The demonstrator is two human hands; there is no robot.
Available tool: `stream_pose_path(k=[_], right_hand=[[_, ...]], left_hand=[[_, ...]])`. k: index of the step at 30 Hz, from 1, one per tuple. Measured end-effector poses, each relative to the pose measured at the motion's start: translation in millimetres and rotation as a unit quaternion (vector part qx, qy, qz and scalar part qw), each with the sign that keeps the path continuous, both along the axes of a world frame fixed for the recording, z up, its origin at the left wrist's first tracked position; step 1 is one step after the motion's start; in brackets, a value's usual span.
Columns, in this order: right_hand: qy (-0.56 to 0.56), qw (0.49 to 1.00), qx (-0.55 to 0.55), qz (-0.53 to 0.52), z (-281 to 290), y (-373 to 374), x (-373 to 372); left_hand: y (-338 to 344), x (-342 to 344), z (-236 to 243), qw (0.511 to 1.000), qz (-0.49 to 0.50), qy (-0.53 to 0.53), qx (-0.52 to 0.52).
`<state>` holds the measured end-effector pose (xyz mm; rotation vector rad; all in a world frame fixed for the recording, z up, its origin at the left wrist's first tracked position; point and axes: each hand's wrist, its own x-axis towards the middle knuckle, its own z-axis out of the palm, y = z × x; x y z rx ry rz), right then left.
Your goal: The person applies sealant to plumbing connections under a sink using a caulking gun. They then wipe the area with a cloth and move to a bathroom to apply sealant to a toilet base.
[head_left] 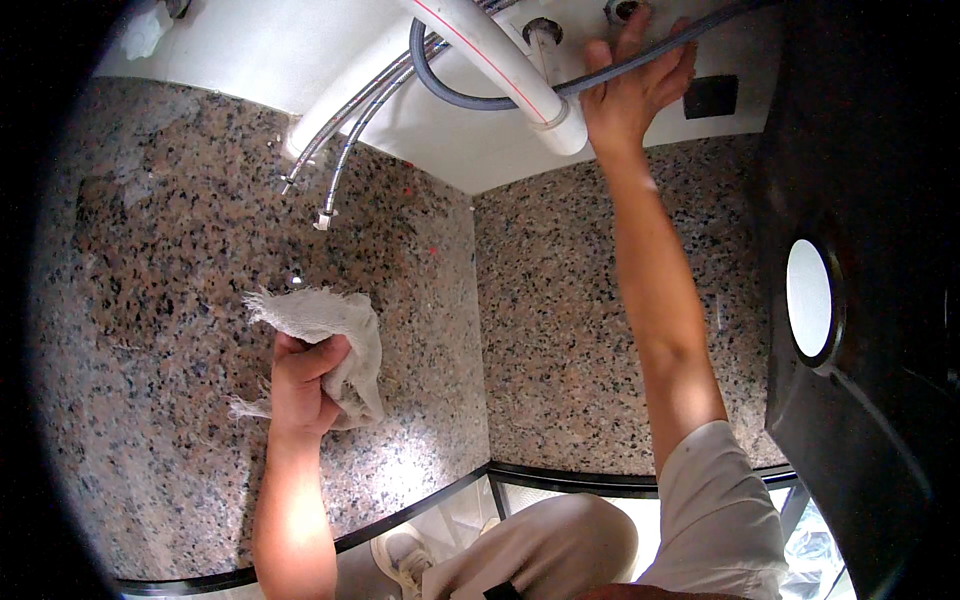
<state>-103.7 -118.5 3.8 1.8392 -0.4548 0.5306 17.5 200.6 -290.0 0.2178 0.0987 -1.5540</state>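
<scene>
My left hand [300, 380] is closed around a frayed, off-white cloth rag [345, 345], which bunches up over the speckled granite surface [180, 300]. Farther off, my right hand [630, 100] reaches to the white wall [380, 60], its fingers spread with nothing visible in them. A dark grey hose [470, 100] crosses in front of those fingers. Close to the fingertips is a round hole [622, 10] in the wall. Beside this hand, a white plastic pipe [500, 75] with a red stripe slants down to an open end.
Two braided metal hoses [345, 150] hang loose at the upper left. A second pipe fitting [543, 38] enters the wall. On the right stands a dark panel [860, 430] with a round opening [810, 300]. A black edge strip [580, 480] borders the granite nearest me.
</scene>
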Motion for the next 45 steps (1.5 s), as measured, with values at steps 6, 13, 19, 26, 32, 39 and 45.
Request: stream_pose_path(k=[6,13,19,26,32,39,45], right_hand=[[-0.038,0.997,0.057,-0.038,-1,8,8],[-0.044,0.996,0.066,-0.05,0,6,11],[-0.034,0.997,0.053,-0.046,1,5,14],[-0.021,0.996,0.056,-0.068,1,1,15],[-0.014,0.996,0.048,-0.079,2,1,14],[0.021,0.996,0.045,-0.075,7,6,11],[0.035,0.993,0.054,-0.096,10,7,12]], left_hand=[[0,1,1,1.0,-0.003,-0.004,-0.006],[0,1,0,1.0,-0.013,0.004,-0.011],[0,2,2,1.0,-0.018,-0.002,-0.007],[0,2,3,1.0,-0.019,-0.006,-0.005],[1,5,9,1.0,-0.018,-0.008,-0.005],[0,2,7,1.0,-0.004,-0.008,-0.019],[1,3,10,1.0,-0.008,-0.012,-0.01]])
